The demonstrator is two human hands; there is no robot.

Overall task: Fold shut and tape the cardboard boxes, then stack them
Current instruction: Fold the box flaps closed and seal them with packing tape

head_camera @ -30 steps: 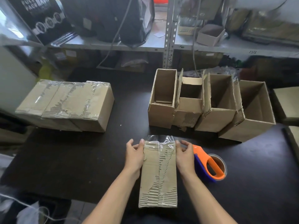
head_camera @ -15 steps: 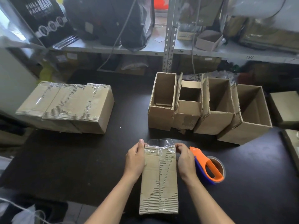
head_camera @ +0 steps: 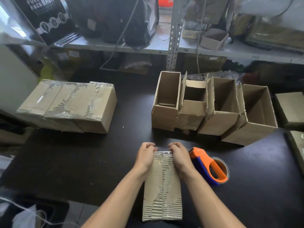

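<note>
A narrow cardboard box [head_camera: 162, 191] with its flaps folded shut lies in front of me on the black table [head_camera: 98, 153], clear tape running along its top seam. My left hand [head_camera: 144, 155] and my right hand [head_camera: 180, 157] sit at the box's far end, fingers curled over the far edge and pressing the loose tape end down. An orange and blue tape dispenser [head_camera: 209, 167] lies just right of my right hand. Three taped boxes [head_camera: 69, 104] stand side by side at the left. Several open boxes [head_camera: 212, 104] stand in a row behind.
A metal shelf [head_camera: 172, 46] with bags, a small open carton [head_camera: 213, 39] and clutter runs behind the table. More cardboard [head_camera: 291, 109] sits at the right table edge. Bare black tabletop lies between the taped boxes and my hands.
Both hands moved from the box's sides to its far end and curled over it. The tape flap that stuck out past the end is now folded down.
</note>
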